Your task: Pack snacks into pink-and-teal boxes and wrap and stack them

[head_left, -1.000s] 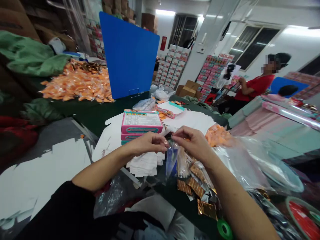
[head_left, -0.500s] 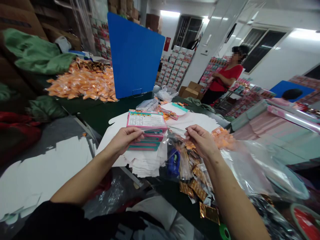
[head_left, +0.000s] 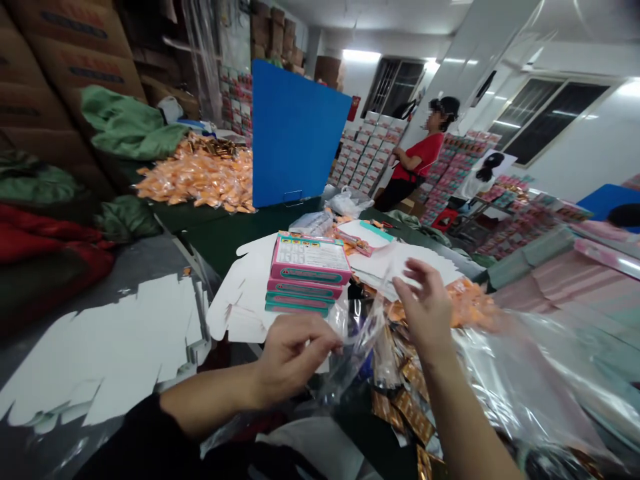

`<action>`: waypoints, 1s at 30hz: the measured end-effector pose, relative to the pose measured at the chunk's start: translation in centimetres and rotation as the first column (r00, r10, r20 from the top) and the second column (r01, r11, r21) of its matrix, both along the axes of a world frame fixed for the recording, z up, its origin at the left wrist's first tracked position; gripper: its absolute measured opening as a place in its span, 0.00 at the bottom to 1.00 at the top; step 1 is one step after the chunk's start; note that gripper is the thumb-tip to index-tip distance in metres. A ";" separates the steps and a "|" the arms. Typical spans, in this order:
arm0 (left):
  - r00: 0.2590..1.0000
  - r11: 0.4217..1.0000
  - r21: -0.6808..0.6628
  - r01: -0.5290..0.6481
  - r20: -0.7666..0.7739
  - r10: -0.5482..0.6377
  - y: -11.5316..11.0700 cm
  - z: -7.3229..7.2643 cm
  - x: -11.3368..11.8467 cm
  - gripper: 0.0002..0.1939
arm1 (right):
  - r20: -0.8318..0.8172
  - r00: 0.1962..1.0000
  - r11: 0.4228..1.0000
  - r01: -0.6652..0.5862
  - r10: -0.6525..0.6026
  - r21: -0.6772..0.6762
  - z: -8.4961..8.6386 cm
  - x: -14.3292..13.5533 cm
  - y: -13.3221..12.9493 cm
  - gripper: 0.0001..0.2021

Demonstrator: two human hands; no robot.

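A thin clear plastic bag (head_left: 357,350) hangs between my two hands. My left hand (head_left: 300,350) pinches its edge, in front of the stacked boxes. To the right of the boxes, my right hand (head_left: 424,300) has its fingers curled near the bag's upper part; whether they grip the film is unclear. The pink and teal printed boxes (head_left: 313,260) are stacked on flat white cardboard pieces (head_left: 240,293), and neither hand touches them. Below my right hand lie gold-brown packets (head_left: 413,407).
An upright blue board (head_left: 300,133) stands behind the boxes. Orange wrapped items (head_left: 200,173) are heaped at back left. More white cardboard (head_left: 115,340) lies at left. Clear plastic sheets (head_left: 525,373) spread at right. A person in red (head_left: 420,157) stands in the background.
My left hand has moved right and down, away from the boxes. The clear film now hangs crumpled between my hands instead of stretched above the boxes. The view has shifted, and the person in red has moved.
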State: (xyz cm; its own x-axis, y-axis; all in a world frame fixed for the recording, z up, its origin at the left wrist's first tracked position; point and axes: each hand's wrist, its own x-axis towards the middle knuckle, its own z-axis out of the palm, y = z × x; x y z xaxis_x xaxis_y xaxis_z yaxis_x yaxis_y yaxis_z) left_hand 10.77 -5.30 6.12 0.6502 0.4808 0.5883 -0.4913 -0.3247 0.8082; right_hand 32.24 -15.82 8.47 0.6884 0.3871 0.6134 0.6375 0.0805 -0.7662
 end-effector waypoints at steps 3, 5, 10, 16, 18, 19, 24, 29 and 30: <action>0.999 0.972 -0.231 -0.045 0.008 0.049 -0.6 -0.6 2.3 0.19 | 0.252 0.962 0.990 0.072 -0.101 0.124 0.1 -4.8 -1.9 0.16; 1.000 0.952 -0.304 0.015 0.021 -0.009 -0.9 -0.9 3.7 0.19 | 0.340 0.936 0.996 -0.088 0.094 -0.034 -0.6 -7.8 -2.9 0.24; 0.964 0.962 -0.098 0.253 0.115 -0.242 -2.1 0.2 4.3 0.21 | 0.344 0.914 0.974 -0.173 0.214 -0.146 -3.2 -9.7 -3.7 0.41; 0.931 0.926 0.193 0.324 0.111 -0.349 -2.3 0.0 2.0 0.22 | 0.072 0.980 0.979 -0.180 0.187 -0.092 -3.1 -8.7 -6.3 0.27; 0.983 0.976 0.208 0.067 0.152 -0.100 -1.5 -1.0 1.6 0.25 | -0.003 0.991 0.990 -0.131 0.131 -0.041 -2.4 -8.7 -6.9 0.23; 0.984 0.983 0.163 -0.082 0.168 0.054 -0.9 -1.4 1.7 0.30 | -0.044 0.992 0.993 -0.118 0.118 0.004 -2.0 -8.7 -7.1 0.20; 0.995 0.967 -0.245 -0.062 0.065 0.080 1.4 -1.6 4.4 0.52 | -0.203 0.956 0.969 -0.178 0.212 0.174 0.2 -7.5 -6.8 0.13; 0.946 0.784 -0.543 0.302 0.067 -0.317 -0.5 -1.2 6.8 0.18 | -0.283 0.947 0.966 -0.082 0.152 0.245 1.3 -5.3 -7.9 0.11; 0.941 0.768 -0.559 0.313 0.073 -0.330 -0.9 -1.2 7.1 0.17 | -0.303 0.942 0.965 -0.066 0.143 0.252 1.3 -4.9 -8.2 0.10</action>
